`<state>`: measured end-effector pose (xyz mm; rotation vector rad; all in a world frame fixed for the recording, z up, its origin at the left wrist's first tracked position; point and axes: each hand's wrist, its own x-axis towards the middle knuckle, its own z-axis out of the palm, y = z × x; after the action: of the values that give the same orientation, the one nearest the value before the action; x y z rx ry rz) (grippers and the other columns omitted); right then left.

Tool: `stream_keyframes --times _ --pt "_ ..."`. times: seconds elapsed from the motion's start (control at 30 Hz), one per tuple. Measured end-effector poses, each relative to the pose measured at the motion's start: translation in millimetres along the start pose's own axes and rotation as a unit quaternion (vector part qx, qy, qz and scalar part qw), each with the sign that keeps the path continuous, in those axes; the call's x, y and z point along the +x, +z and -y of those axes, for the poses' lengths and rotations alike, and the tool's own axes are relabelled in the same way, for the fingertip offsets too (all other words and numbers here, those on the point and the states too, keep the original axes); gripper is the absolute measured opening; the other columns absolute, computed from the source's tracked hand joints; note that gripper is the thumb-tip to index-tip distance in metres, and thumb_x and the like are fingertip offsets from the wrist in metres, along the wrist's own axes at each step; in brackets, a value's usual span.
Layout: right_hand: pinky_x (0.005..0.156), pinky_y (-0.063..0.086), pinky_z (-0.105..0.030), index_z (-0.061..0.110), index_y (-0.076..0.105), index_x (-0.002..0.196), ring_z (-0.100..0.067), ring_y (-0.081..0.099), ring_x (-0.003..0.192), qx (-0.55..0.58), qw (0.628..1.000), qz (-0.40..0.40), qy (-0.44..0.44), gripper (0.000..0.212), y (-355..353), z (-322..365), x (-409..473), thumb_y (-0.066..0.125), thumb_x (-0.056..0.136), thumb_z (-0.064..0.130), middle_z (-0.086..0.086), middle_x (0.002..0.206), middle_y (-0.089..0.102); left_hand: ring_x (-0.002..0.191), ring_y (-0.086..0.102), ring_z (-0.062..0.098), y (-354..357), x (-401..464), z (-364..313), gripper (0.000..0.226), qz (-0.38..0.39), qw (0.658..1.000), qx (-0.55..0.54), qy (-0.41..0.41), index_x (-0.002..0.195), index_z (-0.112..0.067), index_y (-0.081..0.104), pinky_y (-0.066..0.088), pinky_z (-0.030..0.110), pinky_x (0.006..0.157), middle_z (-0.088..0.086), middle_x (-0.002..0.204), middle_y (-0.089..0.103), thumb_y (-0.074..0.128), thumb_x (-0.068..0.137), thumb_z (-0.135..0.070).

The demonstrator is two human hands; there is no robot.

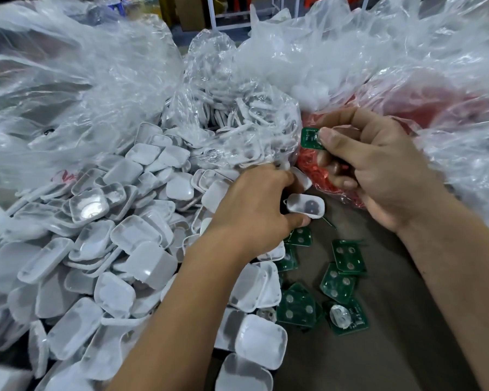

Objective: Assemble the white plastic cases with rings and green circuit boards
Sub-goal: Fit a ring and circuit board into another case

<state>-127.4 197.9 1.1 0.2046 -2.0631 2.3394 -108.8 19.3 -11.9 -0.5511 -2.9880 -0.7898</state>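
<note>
Hands meet near frame centre; right hand [378, 165] at about 2 o'clock of centre, thumb and forefinger pinching a green circuit board [311, 139] by its right edge, remaining fingers curled under; board held up in front of the red bag [435, 108], tilted, face toward camera; left hand [254, 213] just below centre, fingers curled round a white case [305, 206] lying open side up, two dark round marks visible inside it; thumb tip touching the case's lower edge; a second white piece [301, 177] sticks out above the left fingers, whether gripped cannot tell; heap of white cases [110, 249] fills 7 to 10 o'clock, some open side up, some down; clear bag of white rings [237, 114] at 12 o'clock, just beside the left hand's knuckles; loose green boards [339, 280] scattered on the brown table [393, 320] at 5 o'clock, several overlapping, most showing round silver contacts; one board [347, 317] with a clear dome piece on it; crumpled clear plastic sheeting [68, 80] along the top and right.
</note>
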Motion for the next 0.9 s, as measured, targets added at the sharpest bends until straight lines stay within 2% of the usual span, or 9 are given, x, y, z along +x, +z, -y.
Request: stream_keyframes --times 0.23,0.37,0.5,0.7,0.8,0.9 --pt "0.04 0.033 -0.018 0.018 0.072 0.098 -0.014 0.051 0.055 -0.015 0.999 0.025 -0.026 0.016 -1 -3 -1 0.069 0.096 0.002 -0.008 0.068 0.064 0.099 0.058 0.022 3 2 -1 0.039 -0.012 0.999 -0.027 -0.012 0.106 -0.022 0.07 0.05 0.038 0.086 -0.002 0.105 0.06 0.088 0.077 -0.042" --pt "0.041 0.037 -0.02 0.017 0.074 0.104 -0.021 0.057 0.066 -0.025 0.998 0.038 -0.049 0.017 0 -3 -1 0.069 0.096 0.003 -0.006 0.069 0.063 0.096 0.058 0.022 6 3 1 0.042 -0.026 0.999 -0.033 -0.015 0.102 -0.022 0.068 0.051 0.041 0.084 -0.002 0.101 0.059 0.089 0.073 -0.044" --pt "0.041 0.041 -0.022 0.016 0.07 0.107 -0.02 0.062 0.063 -0.039 0.997 0.025 -0.065 0.016 3 -3 -2 0.065 0.1 0.003 -0.009 0.073 0.069 0.093 0.057 0.019 6 3 3 0.046 -0.04 0.997 -0.056 -0.019 0.101 -0.022 0.067 0.052 0.041 0.083 -0.004 0.1 0.059 0.092 0.069 -0.044" --pt "0.042 0.04 -0.021 0.016 0.057 0.105 -0.022 0.07 0.071 0.097 0.995 0.009 -0.016 0.015 4 6 -4 0.064 0.093 0.012 -0.013 0.083 0.075 0.068 0.058 0.004 4 3 5 0.04 -0.08 0.98 -0.176 -0.048 0.089 -0.032 0.067 0.051 0.027 0.067 -0.013 0.084 0.067 0.098 0.064 -0.027" --pt "0.043 0.042 -0.021 0.014 0.055 0.105 -0.023 0.072 0.077 0.118 0.993 0.005 0.006 0.009 4 9 -5 0.06 0.099 0.011 -0.016 0.096 0.077 0.067 0.065 0.011 1 2 6 0.041 -0.079 0.966 -0.239 -0.065 0.093 -0.027 0.069 0.061 0.036 0.069 -0.007 0.088 0.07 0.098 0.065 -0.02" --pt "0.045 0.042 -0.022 0.01 0.06 0.097 -0.022 0.068 0.079 0.12 0.993 0.012 0.017 0.002 3 10 -5 0.059 0.099 0.009 -0.017 0.099 0.074 0.069 0.072 0.02 -1 1 6 0.039 -0.081 0.949 -0.294 -0.076 0.097 -0.019 0.07 0.062 0.036 0.057 0.0 0.09 0.073 0.096 0.068 -0.012"
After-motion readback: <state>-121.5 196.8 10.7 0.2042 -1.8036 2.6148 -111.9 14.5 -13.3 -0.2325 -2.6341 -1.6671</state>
